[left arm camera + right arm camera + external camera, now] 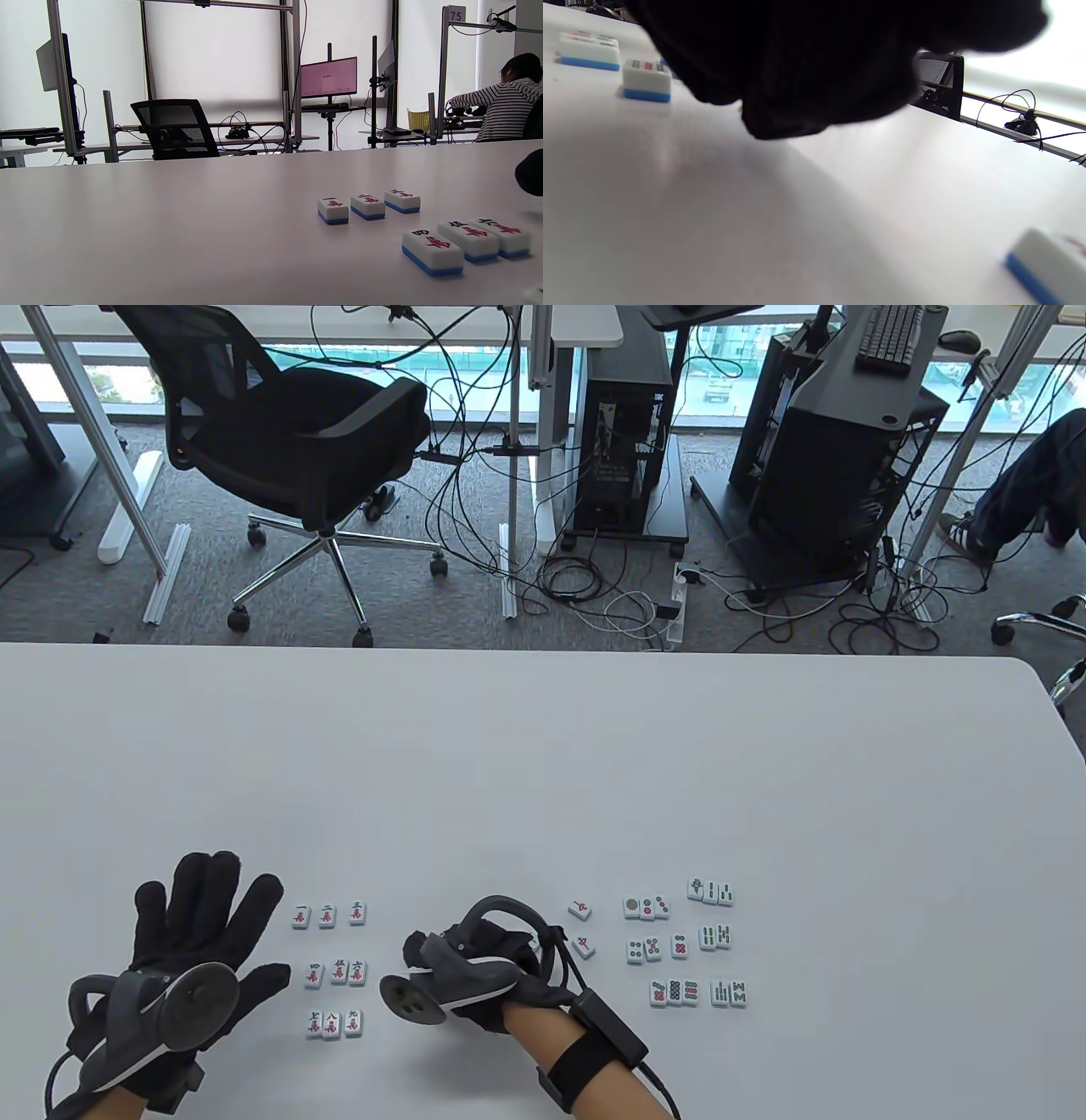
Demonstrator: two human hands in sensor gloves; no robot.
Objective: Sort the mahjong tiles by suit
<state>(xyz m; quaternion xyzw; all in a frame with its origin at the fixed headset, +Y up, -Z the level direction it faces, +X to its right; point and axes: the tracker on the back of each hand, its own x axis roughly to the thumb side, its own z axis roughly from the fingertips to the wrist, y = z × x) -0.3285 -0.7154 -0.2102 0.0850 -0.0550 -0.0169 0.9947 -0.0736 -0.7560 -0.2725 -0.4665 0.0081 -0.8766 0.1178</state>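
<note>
Nine character tiles (pixel 331 971) lie face up in a three-by-three grid; two of its rows (pixel 368 206) show in the left wrist view. My left hand (pixel 212 899) lies flat to the left of the grid, fingers spread, holding nothing. My right hand (pixel 462 954) sits curled just right of the grid, and no tile shows in it. Its dark glove (pixel 797 63) fills the top of the right wrist view. Two red-marked tiles (pixel 581 929) lie loose just right of that hand. Further right are the dot tiles (pixel 657 950) and the bamboo tiles (pixel 719 937), in short rows.
The white table (pixel 543 763) stretches bare to its far edge. Beyond it stand an office chair (pixel 297 449), computer towers (pixel 624 449) and floor cables. A seated person (pixel 505 106) works at a distant desk.
</note>
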